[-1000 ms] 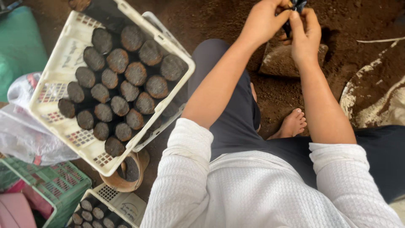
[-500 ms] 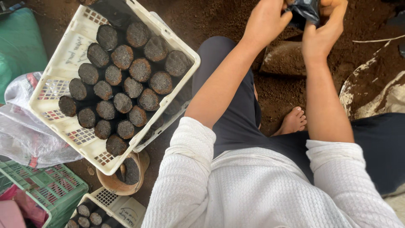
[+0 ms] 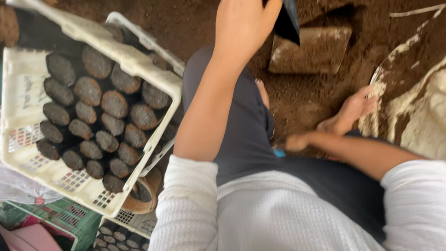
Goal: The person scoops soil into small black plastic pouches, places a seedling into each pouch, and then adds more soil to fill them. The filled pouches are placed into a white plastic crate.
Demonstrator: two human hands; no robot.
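Gripping a small black bag [image 3: 287, 21] at the top edge of view, left hand [image 3: 244, 28] raised and closed around it above the soil-covered floor [image 3: 195, 23]. Right hand [image 3: 297, 142] low beside the dark-trousered lap, blurred, impossible to tell whether open or closed. Off to the left, tilted white plastic crate [image 3: 28, 102] packed with rows of soil-filled dark bags [image 3: 107, 123]; green crate [image 3: 69, 221] beneath it.
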